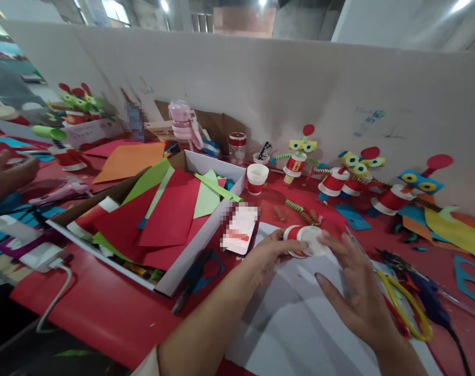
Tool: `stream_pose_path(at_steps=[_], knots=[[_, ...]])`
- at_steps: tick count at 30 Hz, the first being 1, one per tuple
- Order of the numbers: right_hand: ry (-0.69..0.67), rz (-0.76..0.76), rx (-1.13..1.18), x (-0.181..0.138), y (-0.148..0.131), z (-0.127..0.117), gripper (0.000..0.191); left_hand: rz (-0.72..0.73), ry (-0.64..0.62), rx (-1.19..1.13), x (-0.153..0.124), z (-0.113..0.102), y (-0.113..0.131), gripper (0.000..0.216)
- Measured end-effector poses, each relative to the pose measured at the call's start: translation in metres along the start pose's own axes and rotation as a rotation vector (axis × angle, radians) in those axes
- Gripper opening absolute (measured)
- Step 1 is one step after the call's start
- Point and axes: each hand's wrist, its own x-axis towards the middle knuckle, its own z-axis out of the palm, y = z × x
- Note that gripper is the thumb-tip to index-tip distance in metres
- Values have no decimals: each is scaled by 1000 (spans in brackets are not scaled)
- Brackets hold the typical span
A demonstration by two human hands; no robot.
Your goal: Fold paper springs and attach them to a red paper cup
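Observation:
A red and white paper cup (315, 241) lies on its side in the grip of my left hand (269, 251), its pale round end turned to the right. Beside that end is my right hand (357, 292), fingers spread and thumb apart; whether a fingertip touches the cup I cannot tell. Both hands are over white sheets of paper (288, 318) on the red table. Scissors with yellow and red handles (412, 313) lie to the right of my right hand, partly hidden by it.
At left stands a white box (217, 222) of coloured paper, with a phone (240, 232) beside it. Paper-cup figures (394, 199) line the back, near stacked cups (257, 178). A dark glue gun (429, 297) with a cable lies right. Another person's hand (10, 175) is far left.

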Motion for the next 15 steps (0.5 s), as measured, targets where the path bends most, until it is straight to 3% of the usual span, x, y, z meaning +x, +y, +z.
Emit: stream_pose_path(at_steps=[2, 4, 8, 11, 15], knots=[[177, 146, 188, 3, -1, 3, 66, 68, -4, -24, -2, 2, 0, 47], [252, 371, 365, 6, -3, 5, 71, 132, -37, -73, -4, 3, 0, 50], [130, 712, 747, 9, -9, 7, 90, 175, -168, -115, -9, 5, -3, 62], [140, 761, 831, 9, -12, 8, 94, 155, -236, -48, -12, 5, -6, 68], [114, 639, 699, 8, -8, 7, 95, 169, -288, 50, -13, 5, -6, 82]])
